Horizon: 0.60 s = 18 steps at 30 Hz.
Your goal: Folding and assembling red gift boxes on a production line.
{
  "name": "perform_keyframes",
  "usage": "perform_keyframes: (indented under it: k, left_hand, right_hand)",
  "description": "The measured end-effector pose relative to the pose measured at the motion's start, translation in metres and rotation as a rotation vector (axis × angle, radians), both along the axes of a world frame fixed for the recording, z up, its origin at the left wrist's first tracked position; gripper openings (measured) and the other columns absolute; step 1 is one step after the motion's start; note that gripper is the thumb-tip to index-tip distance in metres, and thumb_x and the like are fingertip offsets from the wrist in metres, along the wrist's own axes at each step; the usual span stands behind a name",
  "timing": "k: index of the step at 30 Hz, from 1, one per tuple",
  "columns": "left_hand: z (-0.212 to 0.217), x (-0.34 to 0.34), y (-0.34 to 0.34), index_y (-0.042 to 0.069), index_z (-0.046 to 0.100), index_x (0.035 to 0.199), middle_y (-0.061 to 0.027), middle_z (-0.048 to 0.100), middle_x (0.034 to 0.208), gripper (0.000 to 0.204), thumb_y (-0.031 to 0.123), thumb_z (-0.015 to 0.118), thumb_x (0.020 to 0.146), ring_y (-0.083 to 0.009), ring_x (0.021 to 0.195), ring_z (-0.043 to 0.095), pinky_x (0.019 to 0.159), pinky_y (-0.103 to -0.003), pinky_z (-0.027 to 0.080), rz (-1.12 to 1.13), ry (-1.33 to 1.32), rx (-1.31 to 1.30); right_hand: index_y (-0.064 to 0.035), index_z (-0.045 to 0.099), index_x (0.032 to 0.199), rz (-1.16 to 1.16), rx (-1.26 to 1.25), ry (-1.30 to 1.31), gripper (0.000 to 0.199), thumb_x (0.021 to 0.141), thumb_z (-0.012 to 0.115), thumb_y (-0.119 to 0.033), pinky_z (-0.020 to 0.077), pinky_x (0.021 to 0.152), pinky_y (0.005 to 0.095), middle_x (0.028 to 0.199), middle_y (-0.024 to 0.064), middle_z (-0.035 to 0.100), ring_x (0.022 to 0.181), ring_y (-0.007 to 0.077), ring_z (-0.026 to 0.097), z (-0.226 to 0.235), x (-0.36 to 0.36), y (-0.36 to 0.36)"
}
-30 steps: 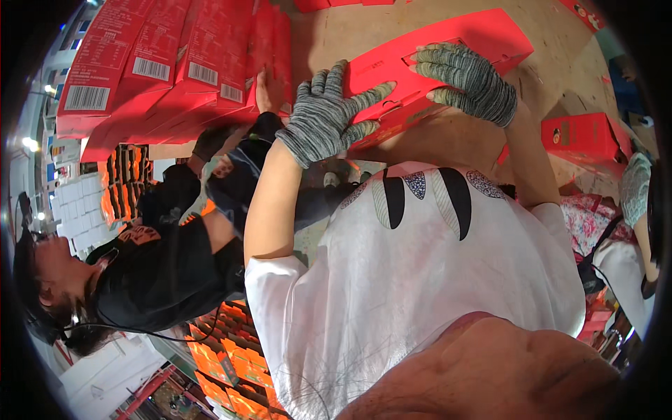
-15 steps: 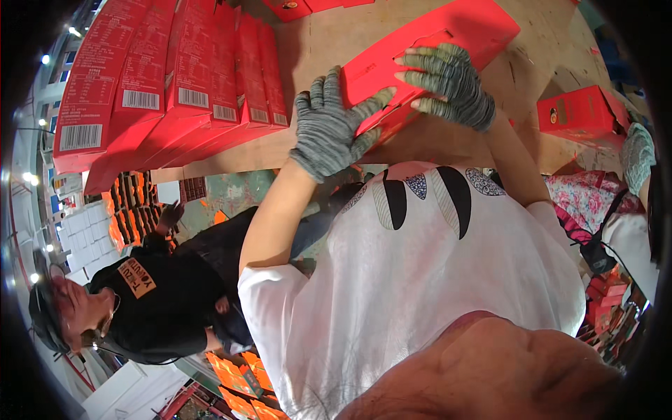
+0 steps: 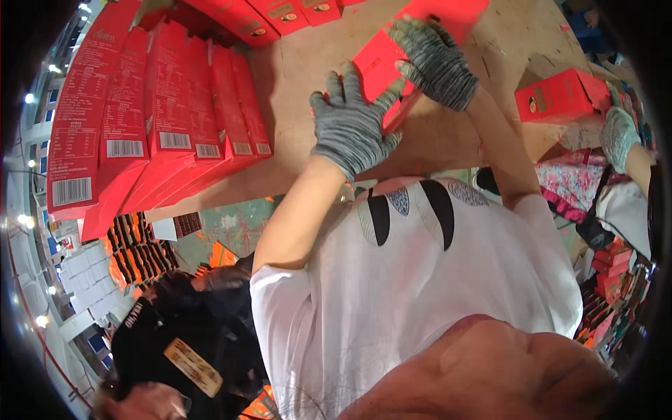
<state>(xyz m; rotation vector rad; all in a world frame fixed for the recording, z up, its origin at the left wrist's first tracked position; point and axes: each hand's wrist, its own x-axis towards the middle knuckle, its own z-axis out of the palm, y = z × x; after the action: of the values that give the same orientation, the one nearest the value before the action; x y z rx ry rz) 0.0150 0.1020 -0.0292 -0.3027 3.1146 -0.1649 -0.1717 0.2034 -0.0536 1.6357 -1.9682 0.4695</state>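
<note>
A long red carton (image 3: 374, 64) lies slanting away from me on the wooden table. My left hand (image 3: 353, 122), in a grey striped knit glove, is spread around its near end, with forefinger and thumb on either side of the near edge. My right hand (image 3: 435, 64), gloved alike, curls over the carton's top farther along, its fingers drawn closer together. Those fingertips partly blur against the red card, and the carton's underside is hidden.
Several tall red cartons (image 3: 168, 105) stand in a row at the left; more red cartons (image 3: 280, 15) line the far edge. Another red carton (image 3: 556, 98) sits at right, beside another person's gloved hand (image 3: 619, 136). A person in black (image 3: 196, 329) is at lower left.
My right hand's fingers have drawn together on the carton, and it has shifted toward the far end. The view has shifted, showing more far cartons. The person in black has leaned lower.
</note>
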Motion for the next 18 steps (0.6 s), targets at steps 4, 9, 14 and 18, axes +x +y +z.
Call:
perform_keyframes:
  k: [4,9,14,18]
  left_hand:
    - [-0.002,-0.006,-0.003,0.034,0.022,0.143,-0.0290,0.019,0.143,0.082,0.058,0.057,0.073,-0.0477,0.124,0.031,0.091,-0.059,0.030,0.042,0.054,0.027]
    - [-0.012,0.004,-0.011,0.031,0.021,0.143,-0.0299,0.020,0.142,0.082,0.056,0.058,0.073,-0.0474,0.124,0.031,0.089,-0.059,0.031,0.108,0.046,0.024]
    - [0.002,-0.005,-0.002,0.031,0.022,0.143,-0.0304,0.020,0.142,0.082,0.055,0.058,0.073,-0.0471,0.123,0.032,0.087,-0.058,0.032,0.023,0.046,-0.006]
    - [0.001,-0.008,0.002,0.027,0.024,0.143,-0.0309,0.023,0.140,0.084,0.057,0.058,0.072,-0.0459,0.120,0.034,0.086,-0.057,0.033,0.013,0.059,-0.014]
  right_hand:
    - [-0.0119,0.057,0.118,0.215,-0.130,-0.216,0.043,0.077,0.064,-0.022,0.0370,0.094,0.0407,0.118,0.0076,0.055,0.112,0.0267,0.050,0.008,0.012,0.029]
    - [-0.0074,0.062,0.094,0.618,0.196,-0.641,0.021,0.082,0.058,-0.025,0.0425,0.075,0.0359,0.094,0.0088,0.060,0.086,0.0257,0.056,-0.002,0.022,0.072]
    - [-0.0022,0.059,0.071,0.567,0.184,-1.491,0.035,0.088,0.054,-0.032,0.0404,0.057,0.0316,0.064,0.0079,0.057,0.060,0.0162,0.051,0.015,0.033,0.096]
    - [-0.0007,0.061,0.075,0.070,0.144,-1.644,0.045,0.084,0.059,-0.044,0.0458,0.056,0.0282,0.063,0.0078,0.058,0.057,0.0146,0.057,0.004,0.053,0.053]
